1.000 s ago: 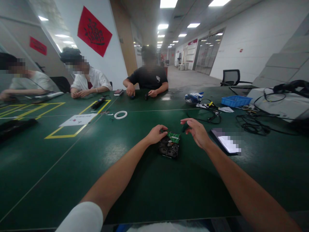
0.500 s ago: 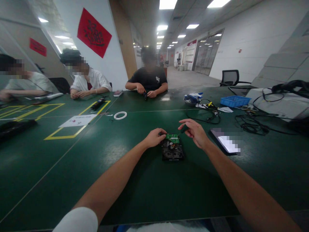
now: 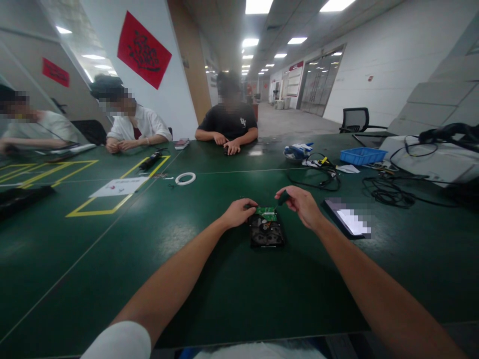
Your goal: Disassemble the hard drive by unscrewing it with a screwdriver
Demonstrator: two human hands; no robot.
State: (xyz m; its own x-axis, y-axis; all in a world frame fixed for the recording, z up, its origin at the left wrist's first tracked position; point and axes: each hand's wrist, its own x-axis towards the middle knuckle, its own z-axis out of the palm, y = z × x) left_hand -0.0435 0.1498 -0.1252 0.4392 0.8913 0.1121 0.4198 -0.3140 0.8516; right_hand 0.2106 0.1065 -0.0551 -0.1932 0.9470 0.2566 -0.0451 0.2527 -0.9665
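Note:
On the green table lies a black hard drive (image 3: 266, 236) with a green circuit board (image 3: 264, 215) across its far end. My left hand (image 3: 238, 213) grips the far left corner of the drive, thumb and fingers bent against its edge. Between the fingers of my right hand (image 3: 301, 204) is a dark green screwdriver handle (image 3: 283, 198), tilted with its tip down toward the board's right edge. Whether the tip touches a screw is too small to tell.
A phone (image 3: 348, 219) lies right of my right hand. Beyond are black cables (image 3: 325, 179), a blue tray (image 3: 362, 156) and a bowl (image 3: 295, 153) of items. A white ring (image 3: 185, 178) and paper sheet (image 3: 119, 187) lie left. Several people sit across the table.
My right hand has turned and closed more around the screwdriver, bringing its tip to the board's right edge. My left hand stays on the drive. The view has shifted slightly.

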